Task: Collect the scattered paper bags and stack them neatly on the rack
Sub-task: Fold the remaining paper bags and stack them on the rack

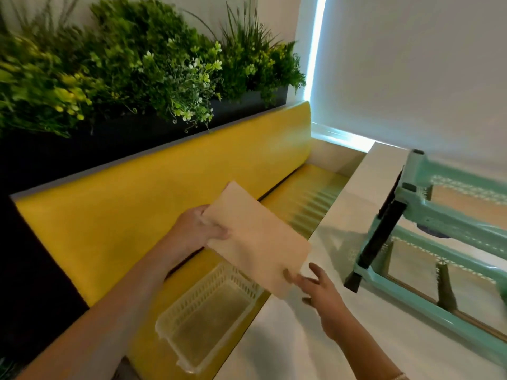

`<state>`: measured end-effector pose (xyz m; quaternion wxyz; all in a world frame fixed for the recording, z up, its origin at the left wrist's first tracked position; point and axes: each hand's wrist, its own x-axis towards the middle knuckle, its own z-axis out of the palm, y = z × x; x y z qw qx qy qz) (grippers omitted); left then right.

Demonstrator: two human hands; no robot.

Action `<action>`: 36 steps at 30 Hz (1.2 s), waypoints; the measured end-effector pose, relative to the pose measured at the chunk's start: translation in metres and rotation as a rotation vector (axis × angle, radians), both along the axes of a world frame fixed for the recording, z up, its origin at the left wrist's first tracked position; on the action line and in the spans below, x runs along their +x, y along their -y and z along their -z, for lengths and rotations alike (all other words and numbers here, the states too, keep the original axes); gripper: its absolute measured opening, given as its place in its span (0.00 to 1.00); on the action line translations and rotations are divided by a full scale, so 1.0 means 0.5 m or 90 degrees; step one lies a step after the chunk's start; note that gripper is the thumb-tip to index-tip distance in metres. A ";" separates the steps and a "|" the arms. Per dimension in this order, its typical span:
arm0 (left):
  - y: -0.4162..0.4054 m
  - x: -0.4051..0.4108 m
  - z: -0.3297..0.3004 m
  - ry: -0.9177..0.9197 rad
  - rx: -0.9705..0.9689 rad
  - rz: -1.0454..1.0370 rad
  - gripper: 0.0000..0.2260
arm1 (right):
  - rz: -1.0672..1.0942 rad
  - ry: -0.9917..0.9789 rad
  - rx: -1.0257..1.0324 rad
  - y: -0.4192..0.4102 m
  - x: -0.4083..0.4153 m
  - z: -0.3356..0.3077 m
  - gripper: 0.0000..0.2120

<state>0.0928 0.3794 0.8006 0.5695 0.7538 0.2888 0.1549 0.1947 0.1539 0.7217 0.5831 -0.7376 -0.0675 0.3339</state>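
Observation:
A flat tan paper bag (255, 237) hangs in the air over the edge of the white table (288, 338), tilted from upper left to lower right. My left hand (200, 229) grips its upper left edge, thumb on top. My right hand (321, 294) reaches up under its lower right corner with spread fingers and touches the corner; a pinch is not plain to see. The mint-green rack (439, 223) stands on the table at the right, its shelves with perforated edges. The picture is blurred by motion.
A clear plastic basket (211, 314) lies on the yellow bench seat (115, 223) below the bag. A dark planter with green plants (137, 67) runs behind the bench back. A white roller blind (411, 64) covers the window at the right.

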 end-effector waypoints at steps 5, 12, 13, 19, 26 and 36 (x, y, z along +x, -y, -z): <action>0.110 0.006 -0.028 0.043 -0.195 0.118 0.27 | 0.076 -0.102 0.271 0.117 -0.031 -0.070 0.31; 0.300 0.071 0.074 -0.143 -0.176 0.307 0.09 | 0.278 -0.068 0.168 0.339 -0.079 -0.061 0.19; 0.332 0.079 0.092 -0.180 -0.162 0.338 0.10 | 0.306 -0.069 0.145 0.371 -0.086 -0.050 0.19; 0.505 0.131 0.178 -0.336 -0.101 0.384 0.12 | 0.402 -0.036 -0.059 0.514 -0.081 -0.002 0.29; 0.581 0.176 0.231 -0.425 0.137 0.356 0.22 | 0.344 0.151 -0.352 0.521 -0.055 0.014 0.30; 0.599 0.201 0.233 -0.465 0.264 0.363 0.19 | 0.329 0.297 -0.569 0.480 -0.063 0.051 0.15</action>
